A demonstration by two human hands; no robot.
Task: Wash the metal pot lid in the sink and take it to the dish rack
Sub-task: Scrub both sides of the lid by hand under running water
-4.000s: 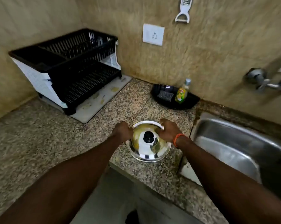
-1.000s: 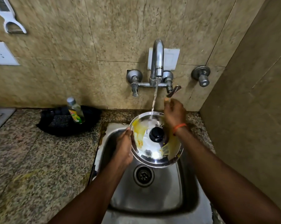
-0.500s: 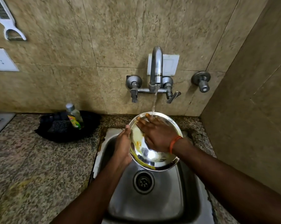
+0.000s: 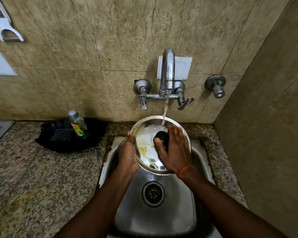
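The round metal pot lid [image 4: 145, 148], with a black knob [image 4: 162, 136] and yellow food smears, is held tilted over the steel sink [image 4: 155, 219]. Water from the tap [image 4: 168, 69] runs onto its upper part. My left hand [image 4: 127, 155] grips the lid's left rim. My right hand [image 4: 174, 149] lies flat on the lid's right side, fingers spread, thumb against the knob. The dish rack is out of view.
A black tray [image 4: 93, 140] with a scrub pad [image 4: 62, 137] and a dish soap bottle [image 4: 78, 125] sits on the granite counter [image 4: 41, 177] left of the sink. A side wall [image 4: 264, 134] stands close on the right. A peeler [image 4: 3, 23] hangs on the wall.
My right hand has slid from the lid's upper left across to its right side, uncovering the knob. Much of the yellow smear has washed off. The left hand keeps its grip.
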